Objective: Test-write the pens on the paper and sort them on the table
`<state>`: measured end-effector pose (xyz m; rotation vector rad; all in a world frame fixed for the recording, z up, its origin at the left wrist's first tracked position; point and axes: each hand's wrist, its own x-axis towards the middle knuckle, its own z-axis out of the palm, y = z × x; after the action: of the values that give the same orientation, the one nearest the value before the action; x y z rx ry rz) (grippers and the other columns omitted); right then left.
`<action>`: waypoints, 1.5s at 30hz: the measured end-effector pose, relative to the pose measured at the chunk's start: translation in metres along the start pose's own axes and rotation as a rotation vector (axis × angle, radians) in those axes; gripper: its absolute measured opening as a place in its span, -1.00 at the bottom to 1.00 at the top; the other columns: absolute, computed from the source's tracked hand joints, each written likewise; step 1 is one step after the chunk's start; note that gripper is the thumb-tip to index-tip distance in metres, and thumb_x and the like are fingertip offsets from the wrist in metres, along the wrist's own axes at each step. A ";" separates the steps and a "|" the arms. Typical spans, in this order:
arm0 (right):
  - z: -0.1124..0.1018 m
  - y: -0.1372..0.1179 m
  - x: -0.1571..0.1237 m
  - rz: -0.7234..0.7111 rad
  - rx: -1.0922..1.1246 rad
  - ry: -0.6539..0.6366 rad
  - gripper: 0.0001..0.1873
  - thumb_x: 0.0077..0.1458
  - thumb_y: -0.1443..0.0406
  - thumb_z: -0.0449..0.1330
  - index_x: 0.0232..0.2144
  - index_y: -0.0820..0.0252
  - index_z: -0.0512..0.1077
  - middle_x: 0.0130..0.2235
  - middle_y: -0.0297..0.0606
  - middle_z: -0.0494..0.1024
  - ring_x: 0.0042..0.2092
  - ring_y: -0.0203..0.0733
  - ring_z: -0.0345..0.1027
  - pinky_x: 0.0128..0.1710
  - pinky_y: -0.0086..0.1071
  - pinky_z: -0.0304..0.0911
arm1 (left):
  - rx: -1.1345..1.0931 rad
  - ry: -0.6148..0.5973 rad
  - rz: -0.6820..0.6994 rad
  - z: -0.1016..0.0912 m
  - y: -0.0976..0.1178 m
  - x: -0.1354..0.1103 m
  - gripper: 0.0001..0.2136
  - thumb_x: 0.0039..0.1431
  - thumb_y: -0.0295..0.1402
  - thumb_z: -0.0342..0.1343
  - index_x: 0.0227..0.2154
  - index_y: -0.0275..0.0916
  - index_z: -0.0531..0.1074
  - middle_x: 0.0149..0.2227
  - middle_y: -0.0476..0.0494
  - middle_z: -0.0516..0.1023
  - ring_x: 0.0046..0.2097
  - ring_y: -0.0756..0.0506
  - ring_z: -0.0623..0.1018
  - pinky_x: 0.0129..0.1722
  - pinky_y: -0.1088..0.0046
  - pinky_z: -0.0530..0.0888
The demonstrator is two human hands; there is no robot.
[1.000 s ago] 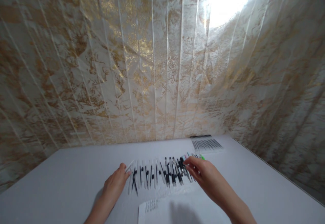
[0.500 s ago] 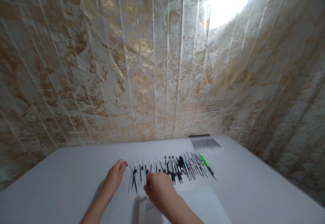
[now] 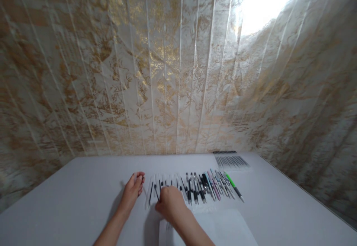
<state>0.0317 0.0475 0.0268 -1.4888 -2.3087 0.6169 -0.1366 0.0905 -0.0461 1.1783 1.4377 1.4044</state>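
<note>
A row of pens and pen parts lies across the white table. At its left end are clear pen barrels with thin black pen refills lying on or in them. My right hand is closed in a pinch over this end, at the lower tip of a slanted black pen refill; its palm hides several parts. Just left of the row, my left hand is curled with thumb against fingers. Whatever it may hold is too small to make out.
Black-gripped pens, pastel pens and a green pen continue the row rightward. Behind them lies a set of grey refills. A white sheet and a white box are near me. A patterned curtain hangs behind the table.
My right hand has come down to the left end of the row, and one of two crossed refills now slants apart at its fingertips. My left hand's fingers have turned more into view.
</note>
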 end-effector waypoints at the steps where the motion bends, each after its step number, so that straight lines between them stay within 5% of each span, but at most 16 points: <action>1: -0.008 0.006 -0.007 0.042 0.021 0.015 -0.77 -0.23 0.53 0.09 -0.50 0.33 0.52 -0.45 0.07 0.64 -0.34 0.18 0.55 -0.40 -0.18 0.36 | 0.009 -0.003 0.012 0.002 -0.001 -0.001 -0.63 -0.05 0.01 0.01 -0.31 -0.19 0.29 -0.52 0.12 0.30 -0.62 0.09 0.26 -0.63 0.59 0.19; 6: -0.049 0.041 -0.044 0.076 0.314 -0.011 -0.77 -0.04 0.46 -0.01 -0.36 0.26 0.42 -0.47 -0.21 0.63 -0.52 -0.25 0.48 -0.64 -0.54 0.24 | 0.094 -0.020 0.114 0.019 0.008 -0.009 -0.72 0.05 -0.04 -0.03 -0.40 -0.15 0.29 -0.53 0.07 0.31 -0.52 -0.02 0.37 -0.54 0.48 0.36; 10: -0.075 0.048 -0.066 0.014 0.681 0.199 -0.86 0.08 0.26 0.10 -0.39 0.23 0.40 -0.46 -0.27 0.55 -0.49 -0.31 0.38 -0.59 -0.55 0.22 | 0.170 -0.098 0.248 0.040 0.030 -0.038 -0.73 0.12 -0.04 -0.02 -0.36 -0.13 0.34 -0.40 -0.02 0.43 -0.25 -0.13 0.48 -0.14 0.37 0.42; 15: -0.098 0.036 -0.081 -0.096 0.501 0.452 -0.79 0.16 0.18 0.11 -0.38 0.20 0.42 -0.51 -0.36 0.45 -0.51 -0.33 0.27 -0.50 -0.50 0.19 | 0.244 -0.383 0.350 0.070 0.044 -0.089 -0.74 0.26 -0.10 -0.13 -0.28 -0.12 0.35 -0.33 -0.07 0.50 -0.25 -0.12 0.51 -0.17 0.44 0.41; 26: -0.095 0.032 -0.080 -0.016 0.320 0.254 -0.94 0.08 0.36 0.17 -0.41 0.17 0.45 -0.53 -0.41 0.44 -0.49 -0.32 0.26 -0.47 -0.51 0.12 | 0.096 -0.546 0.332 0.082 0.043 -0.109 -0.71 0.29 -0.06 -0.13 -0.29 -0.14 0.35 -0.35 -0.07 0.42 -0.28 -0.10 0.43 -0.21 0.45 0.37; 31: -0.102 0.031 -0.084 -0.037 0.347 0.243 -0.73 0.06 0.39 0.21 -0.14 0.15 0.38 -0.41 -0.42 0.45 -0.46 -0.34 0.26 -0.42 -0.51 0.16 | -0.241 -0.460 0.079 0.087 0.053 -0.112 -0.62 0.18 0.05 0.03 -0.20 -0.18 0.34 -0.40 -0.03 0.37 -0.36 -0.05 0.37 -0.34 0.48 0.34; 39: -0.083 0.020 -0.083 -0.121 0.208 0.234 -0.76 -0.08 0.56 0.25 -0.39 0.17 0.44 -0.37 -0.41 0.46 -0.39 -0.34 0.28 -0.35 -0.51 0.15 | -0.479 -0.398 0.022 0.089 0.064 -0.114 -0.58 0.13 0.02 0.13 -0.13 -0.20 0.33 -0.43 0.01 0.38 -0.47 0.05 0.30 -0.48 0.54 0.23; 45: -0.083 0.023 -0.081 -0.149 0.422 0.285 -0.89 0.08 0.47 0.17 -0.41 0.19 0.41 -0.39 -0.36 0.46 -0.42 -0.33 0.35 -0.41 -0.51 0.21 | -0.456 -0.384 0.009 0.089 0.068 -0.120 -0.55 0.14 0.05 0.09 -0.11 -0.22 0.32 -0.48 0.04 0.33 -0.44 0.02 0.28 -0.42 0.51 0.24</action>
<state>0.1229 -0.0029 0.0826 -1.1174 -1.9050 0.7399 -0.0143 -0.0052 0.0073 1.0782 0.7943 1.3302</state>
